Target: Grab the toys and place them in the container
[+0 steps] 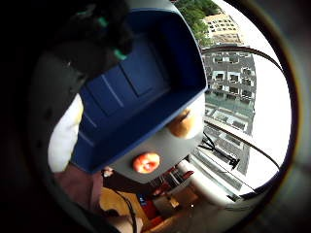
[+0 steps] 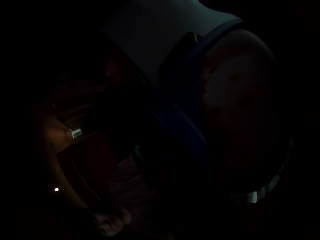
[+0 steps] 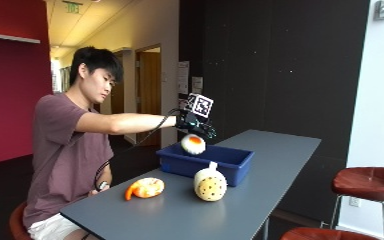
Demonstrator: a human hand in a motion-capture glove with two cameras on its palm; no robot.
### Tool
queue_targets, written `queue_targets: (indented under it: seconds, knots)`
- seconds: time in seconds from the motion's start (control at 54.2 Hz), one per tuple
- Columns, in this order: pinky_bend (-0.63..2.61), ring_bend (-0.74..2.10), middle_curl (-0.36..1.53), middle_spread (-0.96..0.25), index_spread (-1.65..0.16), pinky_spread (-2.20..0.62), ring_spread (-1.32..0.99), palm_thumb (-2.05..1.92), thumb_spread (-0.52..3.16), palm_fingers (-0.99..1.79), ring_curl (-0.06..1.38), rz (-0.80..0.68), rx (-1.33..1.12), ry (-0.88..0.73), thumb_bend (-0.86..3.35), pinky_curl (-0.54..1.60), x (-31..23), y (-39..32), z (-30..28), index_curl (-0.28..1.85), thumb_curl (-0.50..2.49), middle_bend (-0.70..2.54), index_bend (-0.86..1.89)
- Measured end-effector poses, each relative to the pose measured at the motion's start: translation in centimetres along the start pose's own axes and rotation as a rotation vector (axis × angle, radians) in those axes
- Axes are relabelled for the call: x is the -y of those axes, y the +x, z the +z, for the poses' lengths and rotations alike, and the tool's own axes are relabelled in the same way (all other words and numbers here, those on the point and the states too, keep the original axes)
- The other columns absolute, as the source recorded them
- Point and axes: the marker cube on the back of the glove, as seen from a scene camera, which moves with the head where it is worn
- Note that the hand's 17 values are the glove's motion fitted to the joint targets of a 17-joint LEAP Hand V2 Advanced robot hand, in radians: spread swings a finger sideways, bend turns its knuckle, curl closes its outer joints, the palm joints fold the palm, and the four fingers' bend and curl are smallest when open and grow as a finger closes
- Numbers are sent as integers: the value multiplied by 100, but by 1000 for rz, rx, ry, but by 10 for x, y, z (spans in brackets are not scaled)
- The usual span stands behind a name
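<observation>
Left of the bin, on the table point(image 3: 179, 215): orange shrimp toy point(image 3: 145, 188), untouched, on the side nearest you. Next, spotted yellow toy point(image 3: 210, 184), upright, right against the bin's front wall.

Blue bin point(image 3: 206, 163): nothing visible inside it from the side.

Above the bin's near-left corner: your gloved right hand point(image 3: 193, 123) holds the fried-egg toy point(image 3: 193, 144). The toy hangs below the fingers, over the rim area rather than the middle of the bin. The palm camera looks straight down into the bin's floor point(image 1: 131, 92) with the toy's white edge point(image 1: 63, 136) alongside. Fingers are curled down onto the toy as far as I can see; the thumb-side camera is too dark to confirm the contact.

Risks:
- Release here and the toy may clip the bin's rim and drop outside. Move further over the bin first.
- Spotted toy is touching the bin; nudge the bin and it tips or rolls.
</observation>
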Motion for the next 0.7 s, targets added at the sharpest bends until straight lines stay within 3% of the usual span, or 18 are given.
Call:
queue_targets:
  seconds: [0.018, 0.037, 0.074, 0.203, 0.406, 0.516, 0.59, 0.701]
  knots:
    - [128, 121, 66, -21, -27, -22, -19, -2, 101, -39, 56, 4, -17, -11, -21, 64, 1, -2, -2, 88, 75, 44, 12]
    - [127, 109, 63, -19, -28, -18, -16, -10, 100, -52, 53, 16, -34, -15, -21, 62, 4, -6, -4, 83, 72, 39, 9]
    - [124, 94, 59, -16, -28, -14, -12, -18, 99, -55, 47, 51, -53, -7, -20, 58, 10, -17, -11, 75, 67, 33, 3]
    - [111, 66, 51, -9, -28, -3, -3, -23, 100, -44, 34, 137, -60, 35, -17, 49, -2, -5, -36, 56, 51, 16, 2]
    - [96, 52, 43, -7, -27, 3, 1, -20, 102, -31, 29, 249, -81, 88, -14, 42, -56, 54, -61, 39, 35, 13, 5]
    - [92, 50, 39, -7, -27, 4, 2, -19, 104, -27, 28, 286, -45, 97, -13, 40, -90, 99, -57, 32, 29, 13, 5]
    - [90, 49, 37, -7, -27, 5, 2, -19, 105, -25, 28, 409, -38, 88, -13, 38, -96, 120, -48, 29, 25, 14, 6]
    - [85, 49, 36, -7, -27, 5, 1, -18, 107, -19, 28, 410, -64, 46, -12, 37, -110, 160, -24, 26, 21, 15, 9]
